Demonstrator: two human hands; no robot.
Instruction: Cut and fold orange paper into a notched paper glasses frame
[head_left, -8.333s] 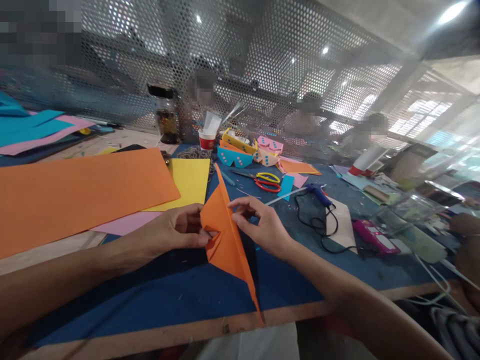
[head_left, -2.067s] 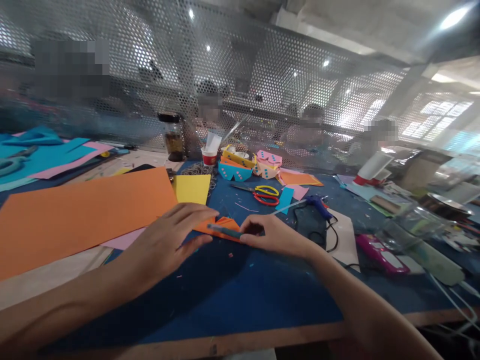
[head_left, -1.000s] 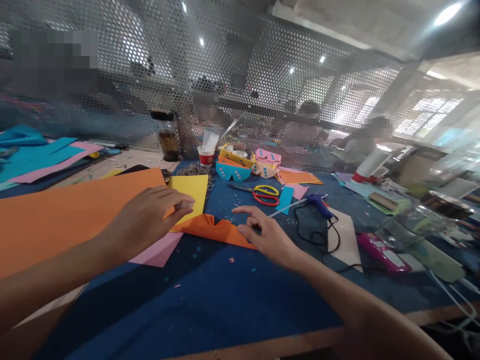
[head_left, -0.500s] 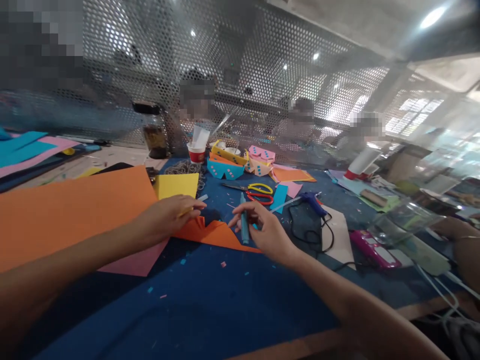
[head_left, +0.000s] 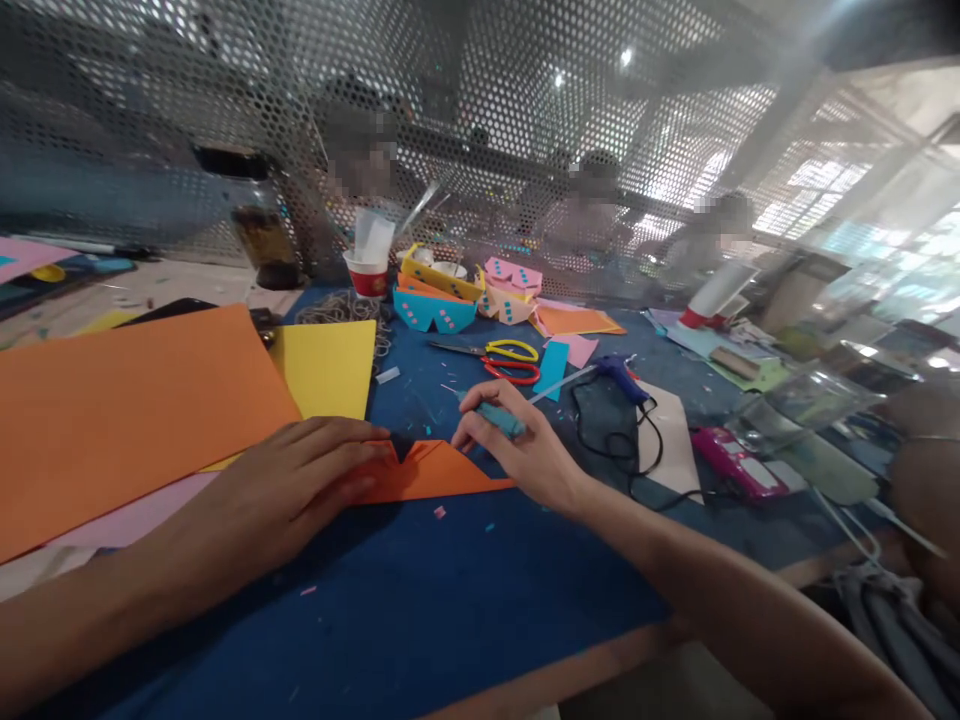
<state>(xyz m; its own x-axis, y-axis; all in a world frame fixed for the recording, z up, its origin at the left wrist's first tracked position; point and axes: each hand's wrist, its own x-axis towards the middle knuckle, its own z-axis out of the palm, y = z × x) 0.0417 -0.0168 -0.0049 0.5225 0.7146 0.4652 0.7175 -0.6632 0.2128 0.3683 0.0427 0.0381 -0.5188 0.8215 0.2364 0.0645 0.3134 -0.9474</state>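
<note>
My left hand [head_left: 300, 480] lies flat with its fingers stretched over the left end of a folded orange paper cutout [head_left: 431, 470], pressing it to the blue table. A V-shaped notch shows in the cutout's upper edge. Just above its right end, my right hand [head_left: 529, 450] is closed around a teal pen-shaped tool [head_left: 501, 418]. The tool is tilted, with its thin tip pointing up and left, away from the paper; its exact kind is unclear. Beyond the hands lie scissors [head_left: 502, 360] with one yellow and one red handle.
Large orange [head_left: 142, 400] and yellow sheets [head_left: 330, 365] lie at left. Decorated paper glasses [head_left: 435, 312], a red-and-white cup [head_left: 367, 275] and a jar [head_left: 262, 235] stand behind. A blue glue gun [head_left: 622, 380] with its cord, a magenta device [head_left: 739, 465] and another person's arm [head_left: 926, 480] are right.
My left hand has come down and spread flat on the orange cutout. In my right hand the teal tool has turned from nearly upright to a slant. The view has shifted slightly.
</note>
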